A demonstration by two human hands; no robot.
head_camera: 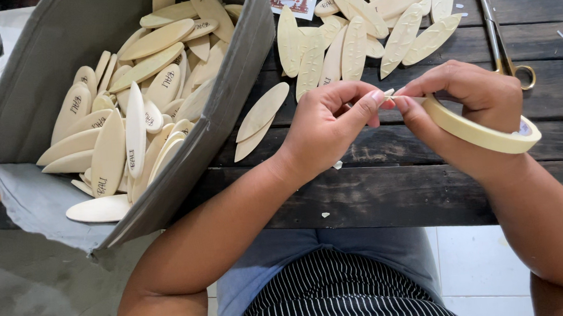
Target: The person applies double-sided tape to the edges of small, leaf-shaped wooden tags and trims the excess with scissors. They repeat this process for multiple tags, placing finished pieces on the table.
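Both hands meet fingertip to fingertip over the table (429,187): left hand (329,125) and right hand (472,102) pinch tape (485,136) end, roll ringing the right wrist

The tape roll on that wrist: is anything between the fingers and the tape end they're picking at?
Nothing visible. The tape roll hangs around the right hand at the wrist, and the fingertips of the left hand and right hand meet directly on a small piece of tape above the dark wooden table.
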